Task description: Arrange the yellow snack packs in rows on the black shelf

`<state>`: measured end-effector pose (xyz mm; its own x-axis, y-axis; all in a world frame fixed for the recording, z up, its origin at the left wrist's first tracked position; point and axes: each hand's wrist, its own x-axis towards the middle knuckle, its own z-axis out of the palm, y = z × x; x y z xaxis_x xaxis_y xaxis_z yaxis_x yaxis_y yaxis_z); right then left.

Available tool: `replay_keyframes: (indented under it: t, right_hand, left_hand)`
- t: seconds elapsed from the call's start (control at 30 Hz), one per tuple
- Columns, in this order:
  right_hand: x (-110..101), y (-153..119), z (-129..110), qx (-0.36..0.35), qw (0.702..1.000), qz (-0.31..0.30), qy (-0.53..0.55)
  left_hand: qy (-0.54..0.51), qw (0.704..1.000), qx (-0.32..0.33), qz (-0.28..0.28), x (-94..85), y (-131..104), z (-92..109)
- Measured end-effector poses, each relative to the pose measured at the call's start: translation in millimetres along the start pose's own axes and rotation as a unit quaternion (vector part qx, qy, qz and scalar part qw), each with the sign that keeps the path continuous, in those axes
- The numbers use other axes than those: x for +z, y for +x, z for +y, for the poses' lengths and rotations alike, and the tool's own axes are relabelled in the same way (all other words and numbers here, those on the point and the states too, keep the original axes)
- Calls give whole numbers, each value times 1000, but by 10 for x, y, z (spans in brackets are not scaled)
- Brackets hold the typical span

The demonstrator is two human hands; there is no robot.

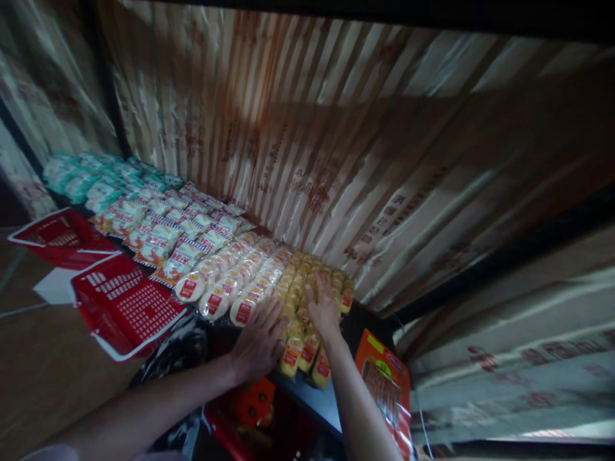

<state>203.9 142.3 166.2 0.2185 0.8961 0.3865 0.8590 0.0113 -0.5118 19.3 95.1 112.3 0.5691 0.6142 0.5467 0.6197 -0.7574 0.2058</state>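
Worktop [356, 322], dark, running obliquely from upper left to lower right; back edge against pleated printed sheeting [307, 141], leaving little room behind the goods. Front edge: pale strip showing below the yellow packs [291, 356], whose nearest ends lie close to it. Open room: a narrow dark patch between the yellow packs and an orange packet [384, 384] at right; leftward the rows stand close, comprising round white packs [235, 285], striped bags [156, 237] and green bags [96, 186]. Red basket [129, 307], just in front of the striped bags; floor visible beyond. Hands, two, bare, well apart from clenching: left hand [259, 340], palm down, fingers extended, at the seam of white and yellow rows; right hand [323, 306], fingers spread, resting upon the yellow packs towards their right side. Finger pressure: cannot be told.
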Motion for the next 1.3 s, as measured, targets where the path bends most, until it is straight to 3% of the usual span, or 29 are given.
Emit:
replay_keyframes:
  t: [0.17, 0.33, 0.77, 1.07, 1.3]
  right_hand:
    - [5, -341, 52, -14, 999, -7, -31]
    - [24, -449, 116, -23, 998, -20, -59]
    - [221, -258, 78, -47, 996, -36, -71]
    - [314, 51, -14, -49, 993, -52, -93]
    - [384, 18, -45, -75, 988, -80, -113]
  left_hand:
    - [10, 1000, -3, -4, 119, -116, 130]
    - [13, 1000, -12, 17, 127, -113, 132]
    - [-3, 1000, 0, 20, 194, -85, 116]
    - [0, 999, -8, 39, 190, 24, 84]
    - [-7, 1000, -11, 20, 226, -31, 2]
